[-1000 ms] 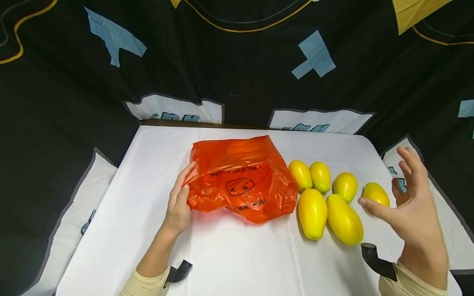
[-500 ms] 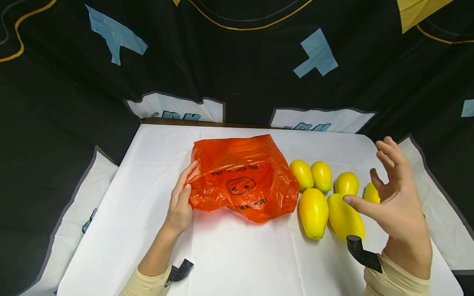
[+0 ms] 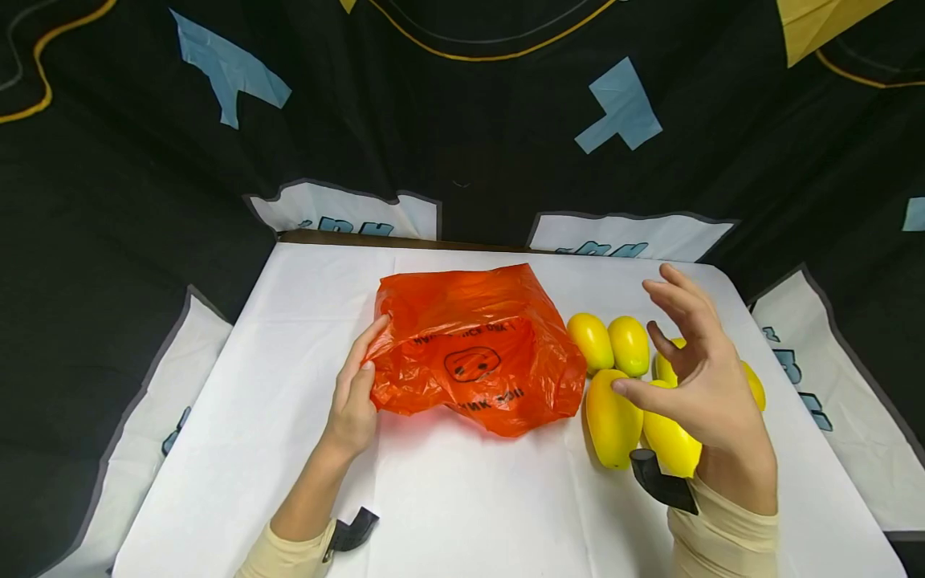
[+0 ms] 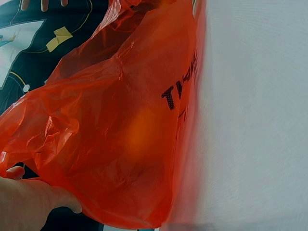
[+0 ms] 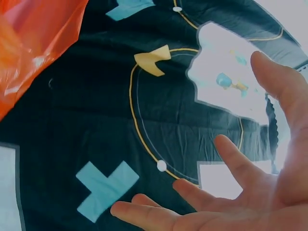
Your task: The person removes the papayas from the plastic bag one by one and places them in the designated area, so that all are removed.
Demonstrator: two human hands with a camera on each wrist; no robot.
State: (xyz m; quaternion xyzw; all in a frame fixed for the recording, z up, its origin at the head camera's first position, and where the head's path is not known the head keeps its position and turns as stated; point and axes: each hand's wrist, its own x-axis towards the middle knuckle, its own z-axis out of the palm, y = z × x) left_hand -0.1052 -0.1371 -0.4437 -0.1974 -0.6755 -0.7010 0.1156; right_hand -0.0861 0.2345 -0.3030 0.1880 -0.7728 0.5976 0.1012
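Observation:
A red plastic bag [image 3: 455, 301] with black print lies on the table, its mouth toward the person. My left hand [image 3: 351, 405] pinches its left edge between thumb and fingers; the left wrist view shows the thumb [image 4: 62, 198] against the thin plastic. Right of the bag sit several yellow fruits: a large oblong one [image 3: 611, 425], another large one [image 3: 672, 445] beside it, and smaller ones [image 3: 588, 341] behind. My right hand [image 3: 704, 381] hovers over this group, fingers spread and thumb apart, holding nothing. It partly hides the fruits behind it.
A white-covered table [image 3: 470, 506] carries everything. Behind it hangs a black cloth [image 3: 491, 144] with blue and yellow patches. One small fruit [image 3: 755, 387] peeks out right of my right hand. Black mounts sit at both wrists, such as the left one [image 3: 352, 530].
My right hand has moved left, from beside the rightmost fruit to over the fruit group, with its fingers still spread. My left hand and the bag have stayed in place.

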